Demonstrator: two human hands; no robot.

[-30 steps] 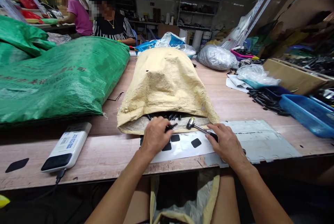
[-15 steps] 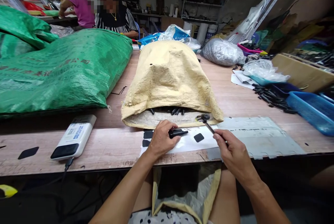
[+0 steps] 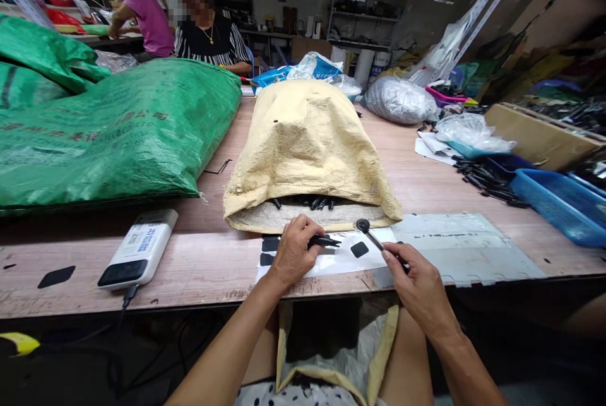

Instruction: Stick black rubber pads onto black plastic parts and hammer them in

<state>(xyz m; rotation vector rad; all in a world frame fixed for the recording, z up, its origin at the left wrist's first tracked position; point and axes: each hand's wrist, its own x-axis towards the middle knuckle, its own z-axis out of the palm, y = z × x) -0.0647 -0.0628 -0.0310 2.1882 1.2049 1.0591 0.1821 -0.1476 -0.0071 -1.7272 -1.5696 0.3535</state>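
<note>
My left hand (image 3: 297, 248) is closed around a slim black piece (image 3: 324, 241), whose free end shows two pointed prongs facing right. My right hand (image 3: 419, 289) grips a tool (image 3: 375, 239) with a metal shaft and a round black head. That head hovers close to the lip of a yellow woven sack (image 3: 312, 141), up and right of the black piece. Inside the sack's mouth lie several small black parts (image 3: 322, 203). Under both hands is a white sheet (image 3: 341, 262) bearing dark rounded patches, one of them a black square (image 3: 359, 249) between the hands.
A big green sack (image 3: 118, 128) fills the left, with a white power bank (image 3: 138, 248) before it. To the right are a clear plastic sheet (image 3: 464, 248), a blue basket (image 3: 558, 204) and loose black parts (image 3: 487, 185). An open sack (image 3: 326, 374) rests on the lap. Two people sit beyond.
The tool's head has come left and slightly down, from over the sack's right corner to just by its lip. The black piece has turned so its two prongs show. My view shifted slightly.
</note>
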